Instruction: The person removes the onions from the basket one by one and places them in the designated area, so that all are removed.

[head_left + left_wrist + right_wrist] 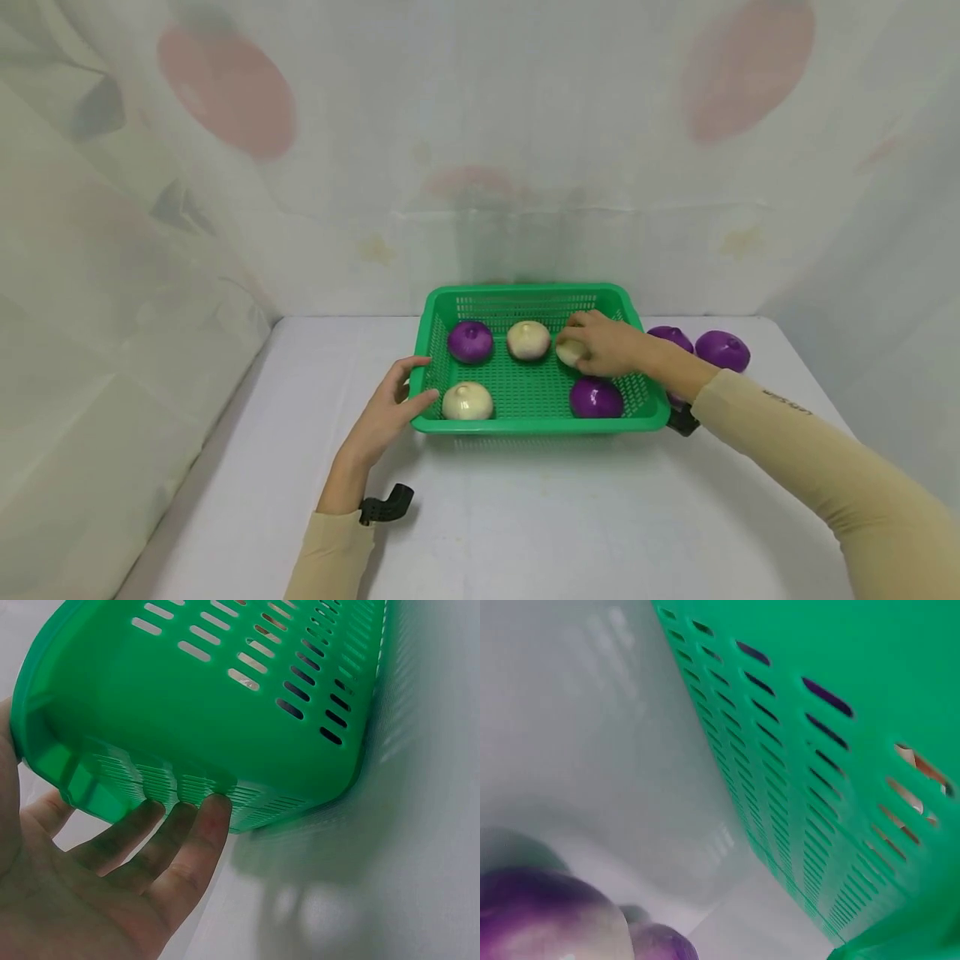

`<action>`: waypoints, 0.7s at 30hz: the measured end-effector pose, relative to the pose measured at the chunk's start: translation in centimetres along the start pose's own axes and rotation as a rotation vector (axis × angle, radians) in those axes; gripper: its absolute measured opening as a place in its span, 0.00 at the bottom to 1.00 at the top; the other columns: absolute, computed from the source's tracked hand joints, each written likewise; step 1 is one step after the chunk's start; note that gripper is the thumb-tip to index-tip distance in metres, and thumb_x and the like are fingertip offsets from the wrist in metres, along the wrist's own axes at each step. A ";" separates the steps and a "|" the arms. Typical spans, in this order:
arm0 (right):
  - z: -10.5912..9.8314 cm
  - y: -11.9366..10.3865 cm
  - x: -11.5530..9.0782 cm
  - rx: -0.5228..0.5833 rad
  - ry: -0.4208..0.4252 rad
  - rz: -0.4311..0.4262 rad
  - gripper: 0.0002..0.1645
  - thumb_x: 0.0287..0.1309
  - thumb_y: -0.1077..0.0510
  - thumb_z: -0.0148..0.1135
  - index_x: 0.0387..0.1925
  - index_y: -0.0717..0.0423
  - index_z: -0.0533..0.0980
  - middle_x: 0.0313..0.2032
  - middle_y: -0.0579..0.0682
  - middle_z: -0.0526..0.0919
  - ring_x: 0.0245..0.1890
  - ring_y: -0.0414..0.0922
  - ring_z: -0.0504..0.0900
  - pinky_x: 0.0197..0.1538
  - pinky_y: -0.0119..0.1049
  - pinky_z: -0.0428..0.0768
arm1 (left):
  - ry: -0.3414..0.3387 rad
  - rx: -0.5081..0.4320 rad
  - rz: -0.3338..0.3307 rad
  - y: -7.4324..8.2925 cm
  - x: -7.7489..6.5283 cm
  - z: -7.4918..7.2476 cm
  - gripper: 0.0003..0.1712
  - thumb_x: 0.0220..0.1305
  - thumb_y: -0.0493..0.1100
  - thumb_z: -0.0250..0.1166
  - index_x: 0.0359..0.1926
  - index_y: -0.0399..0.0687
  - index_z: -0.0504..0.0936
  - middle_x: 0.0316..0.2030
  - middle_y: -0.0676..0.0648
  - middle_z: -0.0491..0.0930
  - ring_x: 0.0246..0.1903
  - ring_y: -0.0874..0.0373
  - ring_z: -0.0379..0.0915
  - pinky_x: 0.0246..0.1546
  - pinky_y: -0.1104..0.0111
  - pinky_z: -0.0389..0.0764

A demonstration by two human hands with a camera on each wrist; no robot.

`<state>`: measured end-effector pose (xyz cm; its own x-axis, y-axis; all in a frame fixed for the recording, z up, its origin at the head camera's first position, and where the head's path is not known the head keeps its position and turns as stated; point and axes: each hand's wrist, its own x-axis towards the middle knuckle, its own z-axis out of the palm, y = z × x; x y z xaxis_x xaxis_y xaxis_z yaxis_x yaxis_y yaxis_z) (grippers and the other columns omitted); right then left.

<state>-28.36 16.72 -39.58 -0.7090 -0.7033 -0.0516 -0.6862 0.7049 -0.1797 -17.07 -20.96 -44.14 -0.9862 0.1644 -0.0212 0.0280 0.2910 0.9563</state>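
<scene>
A green slotted plastic basket (540,427) stands on the white table, with several turnips in it. At its left end my left hand (382,412) grips the rim, thumb over the top; in the left wrist view the fingers (199,855) lie against the outside wall. My right hand (606,343) reaches over the right end and holds a turnip (570,353), pale side up, by its top. Around it in the basket are a purple-topped turnip (596,398) and a pale turnip (528,341). The basket wall mostly hides this hand in the right wrist view.
Toward the basket's left side sit another purple turnip (470,342) and a pale turnip (467,402). Outside, to the right, a purple turnip (723,350) lies beside others partly covered by my right arm. A patterned white curtain (480,125) hangs behind the table.
</scene>
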 end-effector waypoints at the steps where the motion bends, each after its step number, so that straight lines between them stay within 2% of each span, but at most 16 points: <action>1: -0.1 0.0 -0.1 0.000 -0.001 0.002 0.27 0.55 0.53 0.63 0.58 0.46 0.74 0.58 0.54 0.69 0.57 0.54 0.66 0.42 0.50 0.77 | 0.001 -0.001 -0.001 0.0 0.0 0.0 0.34 0.61 0.55 0.65 0.66 0.63 0.63 0.68 0.52 0.55 0.68 0.40 0.49 0.60 0.40 0.58; 10: -1.7 -0.3 -1.0 0.013 0.043 0.003 0.27 0.52 0.52 0.65 0.57 0.43 0.74 0.56 0.52 0.70 0.54 0.51 0.67 0.41 0.47 0.77 | 0.003 0.005 -0.010 0.1 -0.1 0.0 0.37 0.58 0.61 0.65 0.66 0.64 0.62 0.69 0.52 0.54 0.69 0.41 0.49 0.60 0.40 0.57; 16: -2.7 -0.5 -1.7 0.018 0.057 -0.021 0.28 0.52 0.52 0.64 0.57 0.45 0.74 0.56 0.52 0.70 0.54 0.51 0.67 0.42 0.45 0.77 | 0.001 -0.004 -0.008 0.1 0.0 0.0 0.35 0.61 0.57 0.65 0.66 0.64 0.62 0.70 0.50 0.53 0.69 0.42 0.50 0.60 0.40 0.58; 21: -3.5 -1.0 -2.5 0.020 0.052 -0.005 0.28 0.52 0.50 0.63 0.58 0.43 0.73 0.56 0.50 0.70 0.55 0.51 0.66 0.41 0.46 0.76 | 0.001 -0.002 0.000 0.0 0.1 0.0 0.33 0.61 0.57 0.65 0.65 0.66 0.63 0.70 0.50 0.53 0.68 0.41 0.50 0.60 0.40 0.58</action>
<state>-26.50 18.06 -35.82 -0.7136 -0.7006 0.0004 -0.6866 0.6992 -0.1995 -17.17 -20.94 -44.09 -0.9863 0.1638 -0.0214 0.0273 0.2894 0.9568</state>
